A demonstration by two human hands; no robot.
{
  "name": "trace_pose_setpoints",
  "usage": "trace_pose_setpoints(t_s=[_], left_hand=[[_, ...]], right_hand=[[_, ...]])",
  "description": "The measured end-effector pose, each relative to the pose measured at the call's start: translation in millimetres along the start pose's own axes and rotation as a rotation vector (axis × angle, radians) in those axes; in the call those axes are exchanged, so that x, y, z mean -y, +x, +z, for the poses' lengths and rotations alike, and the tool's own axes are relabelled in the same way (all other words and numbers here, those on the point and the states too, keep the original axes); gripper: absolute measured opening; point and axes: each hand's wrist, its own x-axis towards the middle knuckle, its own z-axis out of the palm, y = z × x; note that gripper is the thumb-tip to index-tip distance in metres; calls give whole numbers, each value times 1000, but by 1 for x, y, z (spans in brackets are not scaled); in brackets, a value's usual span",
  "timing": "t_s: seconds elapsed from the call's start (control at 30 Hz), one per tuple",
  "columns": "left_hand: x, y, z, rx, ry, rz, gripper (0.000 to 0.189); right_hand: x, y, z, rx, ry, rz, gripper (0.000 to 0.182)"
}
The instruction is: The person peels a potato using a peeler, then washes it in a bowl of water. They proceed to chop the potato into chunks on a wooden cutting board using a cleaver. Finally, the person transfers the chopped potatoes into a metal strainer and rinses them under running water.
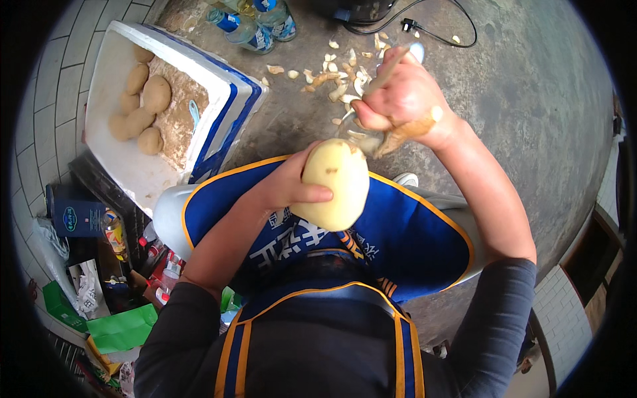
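Note:
My left hand (291, 186) grips a large peeled potato (341, 186) above my lap, thumb across its near side. The potato is pale yellow, with small brown spots and bits of skin at its far end. Up and to the right, my right hand (405, 97) is closed around a peeling tool (356, 130). Motion blurs the tool's metal part, so its exact kind is unclear. A brown strip of potato peel (410, 130) clings along the thumb side and wrist of that hand. Scattered peelings (343, 82) lie on the concrete floor beyond both hands.
Several unpeeled potatoes (157, 94) sit in a white foam box (226, 99) at the left. Glass bottles (254, 37) stand beyond it. A black cable with a plug (410, 25) lies on the floor ahead. Bottles and a green bag (122, 328) crowd my left side. A blue apron (418, 234) covers my lap.

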Motion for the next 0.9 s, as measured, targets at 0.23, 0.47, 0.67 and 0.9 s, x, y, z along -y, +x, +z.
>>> trace_pose_setpoints(t_s=[0.23,0.47,0.67,0.9], left_hand=[[-22,-1,9,49,465,54,79],[-6,-5,0,-46,419,126,85],[-1,-10,-7,131,20,194,92],[-5,-15,-15,281,-50,190,80]], right_hand=[[33,6,-18,-61,162,-12,23],[28,2,-14,-82,-43,110,30],[0,-5,-12,-52,-213,82,30],[-11,-1,12,-40,-42,138,30]])
